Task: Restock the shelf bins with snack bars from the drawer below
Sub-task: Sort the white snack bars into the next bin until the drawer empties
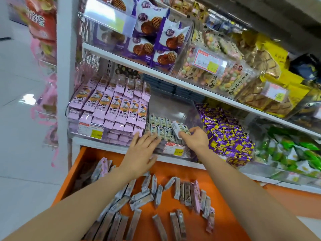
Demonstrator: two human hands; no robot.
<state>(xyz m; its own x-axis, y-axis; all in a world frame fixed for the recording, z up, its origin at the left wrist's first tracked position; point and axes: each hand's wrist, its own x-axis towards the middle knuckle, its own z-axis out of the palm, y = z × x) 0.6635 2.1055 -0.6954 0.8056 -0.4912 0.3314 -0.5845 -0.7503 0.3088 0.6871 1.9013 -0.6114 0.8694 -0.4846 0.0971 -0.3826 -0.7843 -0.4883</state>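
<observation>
Far left, the pink bars [112, 108] fill their box right to the top. Next comes the left hand [142, 150]: its fingers are straight and spread, and they lie flat on the front of the middle bin [172, 105]. This bin is a clear box with rows of pale bars [161, 121] in front and lots of room at the back. Just to the right, the right hand [192, 138] pinches one snack bar [178, 127] with thumb and fingers and holds it tilted over the front right corner of the bin. So the step in hand looks like adding this bar to the row while the other hand steadies things. Next, I think the bar must be turned to lie like the others and slid into a gap. Then a hand must reach down to the orange drawer [187, 173], where many loose bars [140, 199] lie scattered. Further right sit purple sweets [225, 129]. The hands hide the front bars, so I cannot tell how full that row is. The price tag [174, 148] is too blurry to read. The near end of the drawer is cut off at the bottom.
</observation>
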